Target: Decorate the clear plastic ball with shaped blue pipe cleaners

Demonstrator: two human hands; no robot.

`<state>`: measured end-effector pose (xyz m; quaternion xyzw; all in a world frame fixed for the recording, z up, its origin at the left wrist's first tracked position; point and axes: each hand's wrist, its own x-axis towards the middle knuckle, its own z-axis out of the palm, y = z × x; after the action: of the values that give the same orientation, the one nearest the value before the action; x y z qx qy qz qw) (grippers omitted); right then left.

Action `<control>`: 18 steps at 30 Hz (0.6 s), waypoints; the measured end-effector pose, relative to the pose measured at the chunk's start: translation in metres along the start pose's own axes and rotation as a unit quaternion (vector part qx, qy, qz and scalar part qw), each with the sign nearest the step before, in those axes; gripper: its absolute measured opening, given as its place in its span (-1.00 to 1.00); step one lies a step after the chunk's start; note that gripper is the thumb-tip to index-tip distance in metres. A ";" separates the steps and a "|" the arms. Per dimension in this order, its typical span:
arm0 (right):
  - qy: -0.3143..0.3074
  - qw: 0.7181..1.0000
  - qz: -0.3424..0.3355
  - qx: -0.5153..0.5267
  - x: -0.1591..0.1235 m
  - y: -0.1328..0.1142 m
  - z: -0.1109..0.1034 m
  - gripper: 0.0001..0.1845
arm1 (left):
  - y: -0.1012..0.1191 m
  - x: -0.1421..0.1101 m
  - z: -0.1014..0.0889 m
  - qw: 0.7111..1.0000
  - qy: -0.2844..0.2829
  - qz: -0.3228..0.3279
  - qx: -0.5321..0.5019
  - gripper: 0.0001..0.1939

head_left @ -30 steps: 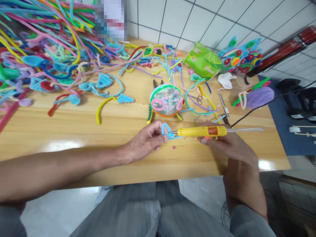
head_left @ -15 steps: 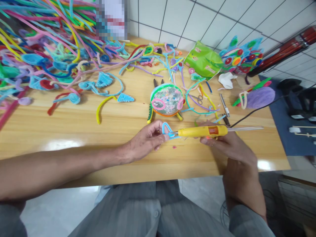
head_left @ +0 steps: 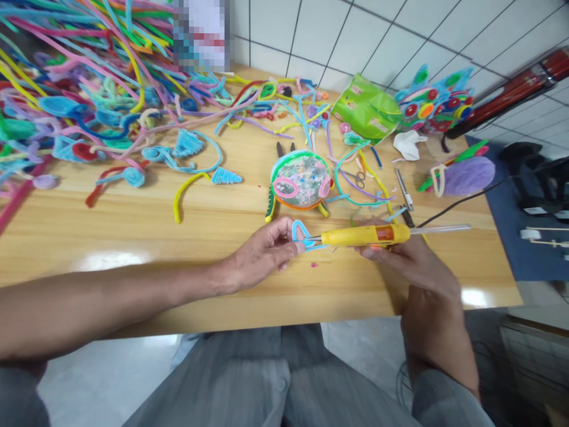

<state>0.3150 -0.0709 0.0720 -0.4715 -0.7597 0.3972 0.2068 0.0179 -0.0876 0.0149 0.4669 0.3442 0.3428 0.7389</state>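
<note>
Between thumb and fingers, my left hand (head_left: 271, 249) pinches a light blue pipe cleaner (head_left: 300, 226) bent into a loop. My right hand (head_left: 409, 261) is closed round a yellow hot glue gun (head_left: 367, 236), with a clear glue stick (head_left: 444, 228) poking out of its back end. The gun's metal nozzle points left and meets the blue loop; whether glue is coming out is too small to tell. Just beyond my hands sits a tape roll (head_left: 302, 181) edged with green and orange, bearing pink oval rings. Pliers with yellow and green handles (head_left: 269, 204) lie under it.
Heaps of coloured pipe cleaners (head_left: 89, 107) fill the table's left. Behind stand a green packet (head_left: 367, 110) and crafted blue figures (head_left: 433, 101). Scissors (head_left: 355, 178), a metal-coloured cutter (head_left: 403, 190) and a purple fuzzy piece (head_left: 466, 177) lie on the right, near a black cord (head_left: 462, 203).
The glue stick's free end has slid slightly towards the gun. Both hands stay almost in place, with the nozzle still at the blue loop.
</note>
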 end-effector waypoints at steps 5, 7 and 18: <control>-0.018 1.000 -0.001 -0.016 0.000 -0.001 0.000 -0.67 | -0.002 0.001 0.001 1.000 0.004 0.004 -0.005 -0.64; -0.020 1.000 0.007 -0.021 -0.001 0.000 0.000 -0.68 | -0.002 0.001 0.001 1.000 0.004 0.006 -0.004 -0.64; 0.002 0.999 0.009 -0.053 -0.004 0.006 0.001 -0.66 | -0.004 0.000 0.000 1.000 -0.005 0.009 -0.013 -0.66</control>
<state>0.3194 -0.0734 0.0668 -0.4892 -0.7752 0.3571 0.1798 0.0191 -0.0890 0.0112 0.4624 0.3317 0.3511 0.7436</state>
